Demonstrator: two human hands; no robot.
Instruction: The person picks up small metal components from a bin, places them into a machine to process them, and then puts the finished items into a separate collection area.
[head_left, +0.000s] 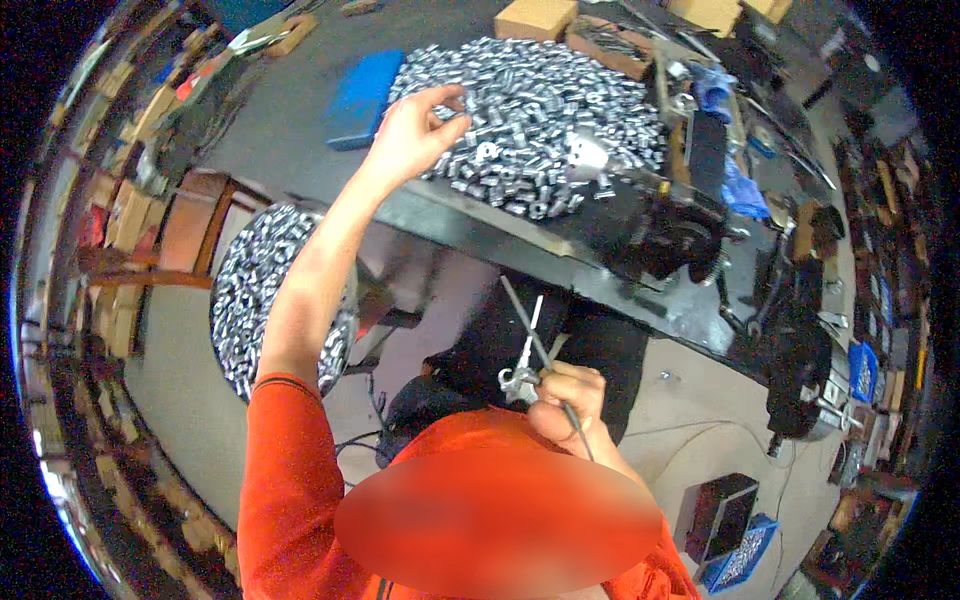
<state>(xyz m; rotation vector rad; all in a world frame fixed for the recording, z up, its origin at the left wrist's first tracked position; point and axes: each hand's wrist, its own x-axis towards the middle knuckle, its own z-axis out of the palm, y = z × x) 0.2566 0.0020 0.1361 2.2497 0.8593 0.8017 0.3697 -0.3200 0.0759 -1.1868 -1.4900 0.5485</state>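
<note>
My left hand (415,135) is over the left part of a large heap of small silvery metal cylinders (540,110) on the dark bench. Its thumb and forefinger curve toward each other with a gap between them, and no part clearly shows in them. Close to my body, my right hand (575,400) is closed around a long thin grey rod (520,312), which slants across the fist. Beside those fingers is a small shiny metal piece (518,382), with a bright narrow strip (536,318) above it; whether the hand grips these too, I cannot tell.
A round container heaped with similar metal parts (245,290) stands left below the bench. A blue bin (365,100) lies beside the heap. Dark machinery (680,225) sits on the bench's right. On the floor at lower right are a black box (722,515) and a blue crate (742,555).
</note>
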